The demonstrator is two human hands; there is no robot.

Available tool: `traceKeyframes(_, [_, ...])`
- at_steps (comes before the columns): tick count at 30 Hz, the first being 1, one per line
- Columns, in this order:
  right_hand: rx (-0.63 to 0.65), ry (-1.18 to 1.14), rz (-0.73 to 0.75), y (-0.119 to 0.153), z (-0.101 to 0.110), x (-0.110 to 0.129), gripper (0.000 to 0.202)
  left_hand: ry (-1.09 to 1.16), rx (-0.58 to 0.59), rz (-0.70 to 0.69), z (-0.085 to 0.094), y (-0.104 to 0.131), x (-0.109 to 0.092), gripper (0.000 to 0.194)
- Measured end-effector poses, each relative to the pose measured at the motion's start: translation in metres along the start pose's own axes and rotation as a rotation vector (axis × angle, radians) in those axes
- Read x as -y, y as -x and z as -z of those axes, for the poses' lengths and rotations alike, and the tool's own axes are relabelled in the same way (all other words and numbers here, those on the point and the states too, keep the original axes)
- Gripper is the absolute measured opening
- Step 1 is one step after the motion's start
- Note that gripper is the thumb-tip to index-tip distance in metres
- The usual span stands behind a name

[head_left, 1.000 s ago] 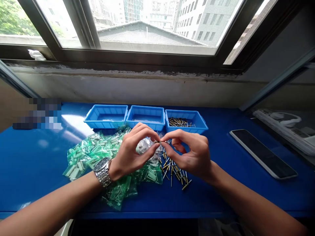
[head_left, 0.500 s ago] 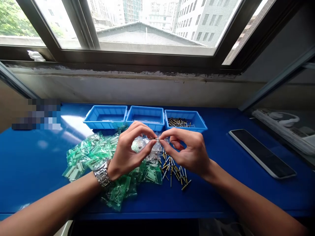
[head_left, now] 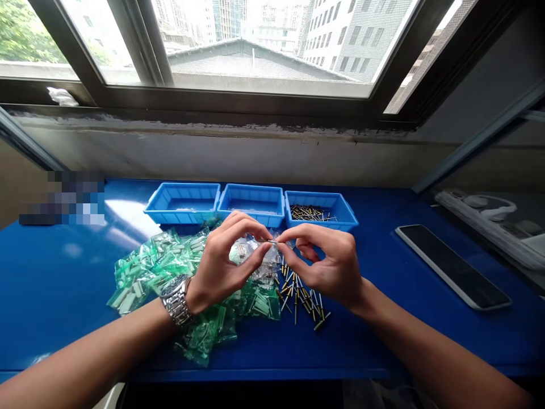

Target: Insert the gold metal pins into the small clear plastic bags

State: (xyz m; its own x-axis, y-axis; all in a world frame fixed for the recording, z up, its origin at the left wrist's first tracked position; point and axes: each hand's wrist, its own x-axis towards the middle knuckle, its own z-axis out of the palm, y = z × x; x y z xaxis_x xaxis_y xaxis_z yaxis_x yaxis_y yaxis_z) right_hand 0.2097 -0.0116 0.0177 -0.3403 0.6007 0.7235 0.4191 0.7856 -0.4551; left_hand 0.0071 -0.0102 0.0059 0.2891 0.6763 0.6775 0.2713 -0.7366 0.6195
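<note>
While the left hand point(head_left: 223, 264) and right hand point(head_left: 330, 258) grasp it between thumb and fingertips, a slender metal pin point(head_left: 273, 242) sits above the counter point(head_left: 361, 346), its long axis running left to right, nearly level, one end toward each hand. Which end is the brass-coloured one cannot be told. Loose two-tone pins point(head_left: 296, 301) point various ways below the right hand, beside green plastic bags point(head_left: 170, 258).
</note>
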Motion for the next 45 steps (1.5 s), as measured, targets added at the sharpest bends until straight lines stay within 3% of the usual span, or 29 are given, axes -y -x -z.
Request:
traceKeyframes(7, [-0.013,-0.025,0.047,0.002,-0.002,0.003,0.003,0.006,0.127,0.030,-0.002,0.001,0.000,0.004])
traceKeyframes(12, [0.004,-0.041,-0.026,0.001,0.000,0.000,0.005,-0.003,0.071,0.037,0.000,0.000,0.000,0.004])
traceKeyframes(20, [0.210,-0.001,-0.142,-0.002,0.002,-0.010,0.010,-0.037,0.028,0.052,0.000,0.001,0.003,0.009])
traceKeyframes(28, [0.092,0.431,-0.272,-0.017,0.050,-0.047,0.018,-0.018,0.025,0.095,-0.001,0.002,0.004,0.010])
traceKeyframes(32, [0.080,0.467,-0.319,-0.019,0.063,-0.052,0.023,-0.020,0.034,0.095,0.000,0.002,0.004,0.009])
traceKeyframes(35, [0.242,0.311,-0.359,-0.019,0.063,-0.045,0.023,-0.028,0.030,0.091,0.000,0.002,0.006,0.006])
traceKeyframes(41, [0.809,0.000,-0.420,-0.018,0.050,-0.030,0.015,-0.039,0.041,0.079,0.000,0.001,0.006,0.005])
traceKeyframes(45, [0.883,0.033,-0.350,-0.015,0.040,-0.026,0.009,-0.037,0.057,0.090,0.000,0.000,0.006,0.009])
